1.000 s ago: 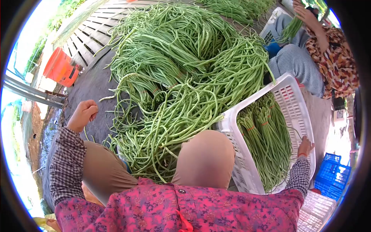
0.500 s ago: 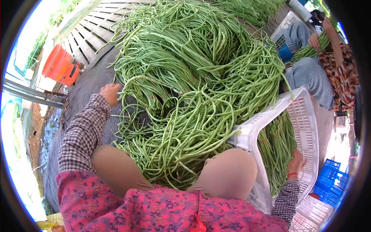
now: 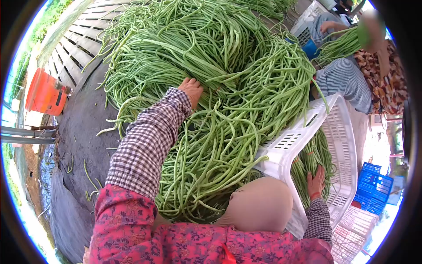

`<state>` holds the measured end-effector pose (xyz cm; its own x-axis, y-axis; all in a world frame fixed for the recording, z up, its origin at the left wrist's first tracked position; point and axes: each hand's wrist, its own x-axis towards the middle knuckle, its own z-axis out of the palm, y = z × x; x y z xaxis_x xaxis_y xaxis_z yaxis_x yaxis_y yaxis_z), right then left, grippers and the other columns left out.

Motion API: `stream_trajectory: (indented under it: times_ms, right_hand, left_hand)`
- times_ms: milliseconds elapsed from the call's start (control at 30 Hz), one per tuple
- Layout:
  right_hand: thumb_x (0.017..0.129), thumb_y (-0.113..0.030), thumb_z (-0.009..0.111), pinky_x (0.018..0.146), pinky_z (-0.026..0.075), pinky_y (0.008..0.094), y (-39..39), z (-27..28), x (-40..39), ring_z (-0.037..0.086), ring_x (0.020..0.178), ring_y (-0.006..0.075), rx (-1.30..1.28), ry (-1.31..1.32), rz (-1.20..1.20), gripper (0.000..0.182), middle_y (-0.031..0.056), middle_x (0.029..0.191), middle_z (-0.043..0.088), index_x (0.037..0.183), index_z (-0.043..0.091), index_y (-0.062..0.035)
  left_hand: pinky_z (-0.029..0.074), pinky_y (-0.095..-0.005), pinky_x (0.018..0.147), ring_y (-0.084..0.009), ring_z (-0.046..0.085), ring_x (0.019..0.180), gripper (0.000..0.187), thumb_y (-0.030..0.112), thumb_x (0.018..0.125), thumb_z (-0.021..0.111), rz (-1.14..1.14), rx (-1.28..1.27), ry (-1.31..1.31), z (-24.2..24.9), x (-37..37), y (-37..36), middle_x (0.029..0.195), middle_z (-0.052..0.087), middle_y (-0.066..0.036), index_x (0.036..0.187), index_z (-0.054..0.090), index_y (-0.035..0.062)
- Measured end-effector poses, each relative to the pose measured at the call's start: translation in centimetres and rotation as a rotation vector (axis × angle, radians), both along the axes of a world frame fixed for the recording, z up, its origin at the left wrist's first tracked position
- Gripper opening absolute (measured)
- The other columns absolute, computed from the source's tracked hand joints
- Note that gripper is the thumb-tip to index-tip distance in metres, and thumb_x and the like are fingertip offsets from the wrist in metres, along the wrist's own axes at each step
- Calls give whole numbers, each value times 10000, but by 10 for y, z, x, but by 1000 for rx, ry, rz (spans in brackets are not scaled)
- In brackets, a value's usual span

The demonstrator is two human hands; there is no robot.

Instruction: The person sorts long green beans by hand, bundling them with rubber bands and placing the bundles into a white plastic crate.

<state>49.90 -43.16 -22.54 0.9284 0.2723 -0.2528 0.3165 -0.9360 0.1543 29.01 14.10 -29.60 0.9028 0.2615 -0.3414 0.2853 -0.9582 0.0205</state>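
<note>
My left hand (image 3: 191,91) reaches across to the big heap of long beans (image 3: 176,57), its fingers bent over the beans and gripping at their bunched ends. At my right side a white plastic crate (image 3: 296,143) stands tilted, with bundles of long beans (image 3: 314,152) inside, tied with red bands. My right hand (image 3: 315,181) lies on those bundles, fingers spread and stretched out. Loose, tangled long beans (image 3: 211,163) spread between my knees and the heap. My left forearm hides some of the ground and beans under it.
A person (image 3: 351,75) sits at the upper right holding long beans (image 3: 340,46). An orange bucket (image 3: 41,92) stands at the left near wooden slats (image 3: 83,39). Blue crates (image 3: 371,189) and a pale crate (image 3: 351,229) lie at the lower right. Dark sheeting (image 3: 79,132) covers the ground.
My left hand has moved right from the heap's left edge onto the beans. My right hand has shifted from the crate's inner side onto the bundles. The view has turned slightly.
</note>
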Motion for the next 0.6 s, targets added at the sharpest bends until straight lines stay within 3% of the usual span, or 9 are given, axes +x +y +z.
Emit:
stream_trajectory:
  times_ms: [133,167,267,300,400,467,500,600]
  right_hand:
    - [880,-573,428,1006,182,651,-7,-7,7,184,1377,311,67,-15,-13,714,67,1507,185,1443,229,-182]
    - [876,-574,438,1011,186,641,-9,-10,8,199,1365,315,76,-43,6,715,54,1498,203,1438,238,-181]
    - [872,-575,445,1012,193,634,-7,-9,11,204,1362,314,85,-39,-3,716,54,1496,209,1437,242,-186]
    - [864,-579,454,1011,199,629,-7,-9,12,210,1360,311,89,-37,-9,718,59,1493,213,1433,250,-192]
    - [856,-585,463,1008,199,635,-9,-11,13,209,1360,312,117,-40,-9,722,68,1491,216,1429,259,-195]
    - [853,-574,475,1010,195,632,-6,-8,12,212,1355,323,129,-23,-28,719,73,1485,228,1422,269,-188]
    - [853,-563,479,1014,195,622,-4,-6,12,219,1349,331,138,-12,-37,709,71,1481,235,1418,279,-185]
    - [854,-510,517,1028,232,567,0,7,12,279,1321,335,213,38,-70,676,100,1447,303,1387,339,-135]
  left_hand:
    - [302,-349,921,-244,418,1108,453,168,714,719,83,113,233,34,12,-16,1160,514,-108,1143,608,79]
    - [297,-361,927,-248,411,1121,414,165,729,712,18,214,219,-12,11,-1,1181,501,-113,1125,617,88]
    - [283,-405,972,-255,395,1154,344,123,767,660,-37,226,60,-5,-2,-10,1223,468,-123,1105,606,83]
    - [262,-449,1023,-254,407,1153,311,101,781,629,-51,203,61,21,-13,-18,1236,454,-125,1088,591,69]
    - [369,-396,976,-286,485,1090,469,80,712,688,95,-72,44,35,-51,-12,1196,453,-126,1151,522,53]
    - [423,-376,916,-303,488,1096,576,94,658,729,105,-61,-113,56,-82,-14,1173,456,-127,1178,484,59]
    - [446,-381,895,-311,495,1095,612,112,638,741,187,-120,-75,79,-88,-15,1189,449,-131,1188,476,77]
    - [448,-382,914,-331,507,1094,643,64,643,737,379,-206,-280,144,-113,-21,1214,445,-152,1221,459,90]
